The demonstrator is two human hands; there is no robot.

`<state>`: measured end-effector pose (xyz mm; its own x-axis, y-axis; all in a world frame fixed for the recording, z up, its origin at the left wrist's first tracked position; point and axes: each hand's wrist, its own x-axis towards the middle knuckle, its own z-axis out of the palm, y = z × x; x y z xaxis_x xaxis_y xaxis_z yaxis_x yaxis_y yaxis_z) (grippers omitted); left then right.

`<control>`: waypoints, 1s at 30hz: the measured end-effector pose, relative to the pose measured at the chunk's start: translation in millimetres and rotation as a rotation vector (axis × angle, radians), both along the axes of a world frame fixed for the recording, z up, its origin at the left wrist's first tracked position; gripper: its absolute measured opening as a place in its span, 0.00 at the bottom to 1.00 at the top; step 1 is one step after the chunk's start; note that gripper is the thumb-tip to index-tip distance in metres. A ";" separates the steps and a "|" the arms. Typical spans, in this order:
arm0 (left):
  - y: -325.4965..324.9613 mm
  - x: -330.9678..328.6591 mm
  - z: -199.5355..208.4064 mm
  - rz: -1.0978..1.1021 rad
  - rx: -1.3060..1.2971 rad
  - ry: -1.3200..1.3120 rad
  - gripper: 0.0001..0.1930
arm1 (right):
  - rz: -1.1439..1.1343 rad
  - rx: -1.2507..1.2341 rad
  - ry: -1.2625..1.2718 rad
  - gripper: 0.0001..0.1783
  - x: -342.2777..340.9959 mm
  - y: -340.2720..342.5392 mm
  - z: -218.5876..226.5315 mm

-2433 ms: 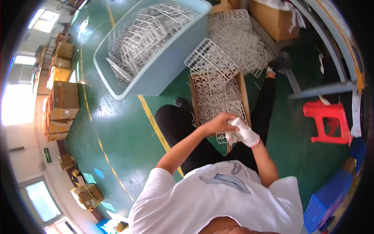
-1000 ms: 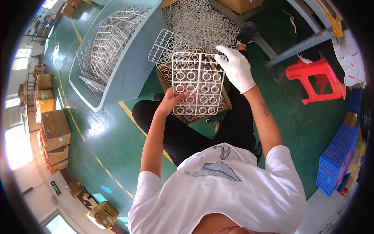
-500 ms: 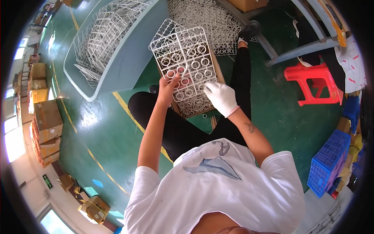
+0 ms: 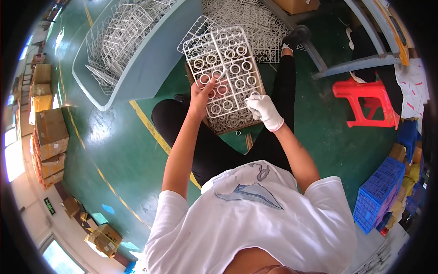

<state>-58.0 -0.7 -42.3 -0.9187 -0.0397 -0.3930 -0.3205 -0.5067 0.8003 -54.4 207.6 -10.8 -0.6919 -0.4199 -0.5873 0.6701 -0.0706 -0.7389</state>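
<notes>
A white plastic frame carries rows of moulded rings on thin bars, tilted in front of me. My bare left hand grips its left side, thumb on top and fingers behind the bars. At its lower right corner my white-gloved right hand has its fingers pinched together on a ring, partly hidden by the glove. Below the frame, between my legs, stands a cardboard box holding many loose white rings. Another white frame shows behind the held one. A single ring lies on the floor near the box.
To the far left stands a large blue-grey bin full of white frames. More frames are heaped beyond the box. A metal leg frame, a red stool and a blue crate stand on the right; cartons line the left wall.
The frame has shifted slightly right and tilted a little, with my left hand still on it. My right hand has moved slightly right, its fingers now curled tighter at the frame's corner.
</notes>
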 end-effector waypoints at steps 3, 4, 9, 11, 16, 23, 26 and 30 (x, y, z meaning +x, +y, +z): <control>1.1 -2.7 2.3 0.011 -0.072 0.079 0.09 | -0.074 -0.129 0.021 0.16 3.8 1.7 -3.5; 1.8 -3.5 4.3 0.011 -0.072 0.077 0.09 | -0.074 -0.129 0.019 0.16 5.0 2.6 -6.4; 6.1 -2.8 6.4 -0.030 -0.117 0.183 0.09 | -0.186 -0.046 -0.008 0.13 9.3 -7.0 -9.5; 8.5 -2.9 -0.5 -0.012 -0.328 0.249 0.08 | -0.357 0.313 0.035 0.12 6.3 -16.5 -20.6; 20.3 -3.5 -4.0 -0.048 -0.383 0.423 0.10 | -0.371 0.343 0.203 0.11 4.7 -16.2 -50.7; 6.4 -8.4 10.3 0.054 -0.221 0.298 0.07 | -0.517 -0.973 -0.741 0.15 -5.1 6.3 -41.1; -1.1 -13.4 4.0 0.045 -0.260 0.289 0.08 | -0.283 -1.152 -0.585 0.17 -7.6 -5.9 -6.0; 8.2 -13.9 4.6 0.082 -0.194 0.254 0.08 | 0.008 0.561 0.341 0.08 2.1 -33.3 20.4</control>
<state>-71.8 7.5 -37.6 -0.9770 -0.1692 -0.1301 -0.0631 -0.3530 0.9335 -52.2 174.3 9.6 -0.8761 -0.1195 -0.4671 0.3907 0.3917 -0.8330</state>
